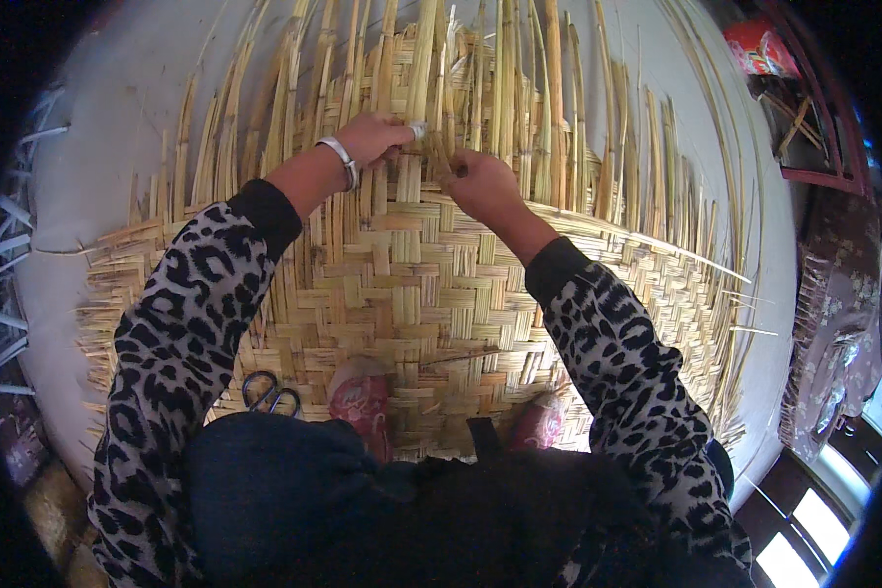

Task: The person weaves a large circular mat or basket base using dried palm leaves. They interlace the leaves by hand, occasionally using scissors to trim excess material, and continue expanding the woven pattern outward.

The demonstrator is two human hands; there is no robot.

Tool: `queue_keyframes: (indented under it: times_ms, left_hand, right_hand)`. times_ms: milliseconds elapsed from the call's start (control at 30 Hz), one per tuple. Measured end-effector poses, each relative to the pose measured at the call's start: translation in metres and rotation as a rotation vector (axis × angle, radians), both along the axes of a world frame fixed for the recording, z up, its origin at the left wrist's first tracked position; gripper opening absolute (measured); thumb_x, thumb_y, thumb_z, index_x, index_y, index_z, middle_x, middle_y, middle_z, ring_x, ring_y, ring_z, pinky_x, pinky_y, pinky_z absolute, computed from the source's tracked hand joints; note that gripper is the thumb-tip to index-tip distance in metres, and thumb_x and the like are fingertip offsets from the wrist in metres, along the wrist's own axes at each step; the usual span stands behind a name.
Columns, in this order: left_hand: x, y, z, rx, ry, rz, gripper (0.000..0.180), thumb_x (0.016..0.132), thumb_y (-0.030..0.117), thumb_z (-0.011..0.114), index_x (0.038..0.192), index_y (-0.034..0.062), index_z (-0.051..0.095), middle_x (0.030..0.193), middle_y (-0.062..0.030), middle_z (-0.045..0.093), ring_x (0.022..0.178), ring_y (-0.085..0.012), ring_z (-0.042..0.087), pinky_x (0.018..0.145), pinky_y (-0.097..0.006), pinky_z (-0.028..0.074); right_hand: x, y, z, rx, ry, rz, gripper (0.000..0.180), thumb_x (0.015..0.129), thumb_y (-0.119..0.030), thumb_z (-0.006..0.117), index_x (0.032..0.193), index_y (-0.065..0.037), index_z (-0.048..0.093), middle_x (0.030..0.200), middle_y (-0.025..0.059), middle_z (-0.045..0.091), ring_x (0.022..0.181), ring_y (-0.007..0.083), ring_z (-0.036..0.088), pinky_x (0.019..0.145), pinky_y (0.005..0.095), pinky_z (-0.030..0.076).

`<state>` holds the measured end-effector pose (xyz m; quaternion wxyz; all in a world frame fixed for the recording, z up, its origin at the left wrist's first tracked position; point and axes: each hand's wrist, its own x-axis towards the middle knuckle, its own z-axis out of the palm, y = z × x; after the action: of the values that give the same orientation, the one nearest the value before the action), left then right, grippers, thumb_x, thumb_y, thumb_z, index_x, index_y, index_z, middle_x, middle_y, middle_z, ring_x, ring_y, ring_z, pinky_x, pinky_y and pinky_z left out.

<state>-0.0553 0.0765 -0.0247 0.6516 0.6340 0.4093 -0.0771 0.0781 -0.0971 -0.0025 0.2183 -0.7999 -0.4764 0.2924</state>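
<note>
Pinching a strip (438, 149) at upper centre of the frame: right hand (485, 186), thumb and fingers closed on it. Left hand (377, 139) just beside, fingers curled by the other strips (556, 108) (white wrap (418, 129) at a fingertip); cannot tell whether it grips. Woven mat (402, 294) fills the centre, loose ends toward the top. Scissors (271, 395) lower left of centre, near a red shoe (361, 404).

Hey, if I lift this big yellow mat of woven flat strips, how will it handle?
The yellow woven mat likely flexes, being thin interlaced strips. Its straight unwoven ends look fairly stiff and may splay, with tips spread apart.
</note>
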Motion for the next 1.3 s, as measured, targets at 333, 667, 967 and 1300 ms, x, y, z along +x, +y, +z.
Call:
queue_keyframes:
  times_ms: [333, 667, 967, 1300]
  left_hand:
    - [-0.015, -0.018, 0.009, 0.327, -0.155, -0.172, 0.025, 0.080, 0.019, 0.071, 0.093, 0.0013, 0.058, 0.078, -0.0051, 0.062, 0.067, -0.0133, 0.057, 0.061, -0.030, 0.047]
    - [-0.024, -0.043, 0.031, 0.699, 0.040, -0.353, 0.028, 0.082, 0.023, 0.063, 0.099, 0.0013, 0.056, 0.088, -0.0200, 0.066, 0.085, -0.0363, 0.064, 0.074, -0.045, 0.051]
    - [-0.031, -0.085, 0.028, 1.047, 0.153, -0.328, 0.047, 0.080, 0.020, 0.063, 0.122, 0.0055, 0.048, 0.097, -0.0191, 0.063, 0.095, -0.0384, 0.059, 0.078, -0.049, 0.051]
    - [-0.021, -0.086, 0.021, 1.385, -0.119, -0.836, 0.041, 0.076, 0.019, 0.068, 0.115, 0.0079, 0.059, 0.113, -0.0078, 0.057, 0.110, -0.0268, 0.052, 0.091, -0.042, 0.044]
  right_hand:
    - [-0.002, -0.004, -0.003, -0.028, -0.060, 0.217, 0.033, 0.082, -0.035, 0.063, 0.098, -0.007, 0.066, 0.086, 0.0174, 0.067, 0.081, 0.0372, 0.065, 0.073, 0.0444, 0.052]
    - [-0.004, -0.024, -0.008, 0.269, -0.105, 0.222, 0.017, 0.085, -0.016, 0.061, 0.100, -0.008, 0.064, 0.097, 0.0139, 0.063, 0.086, 0.0367, 0.062, 0.075, 0.0435, 0.052]
    - [0.060, -0.090, 0.016, 0.112, -0.541, 0.246, 0.024, 0.080, -0.018, 0.068, 0.100, -0.007, 0.062, 0.099, 0.0104, 0.060, 0.097, 0.0315, 0.057, 0.084, 0.0432, 0.048]
    - [0.093, -0.092, 0.016, -0.113, -0.502, 0.371, 0.022, 0.082, -0.023, 0.066, 0.092, -0.006, 0.058, 0.088, 0.0132, 0.060, 0.087, 0.0346, 0.061, 0.076, 0.0466, 0.049]
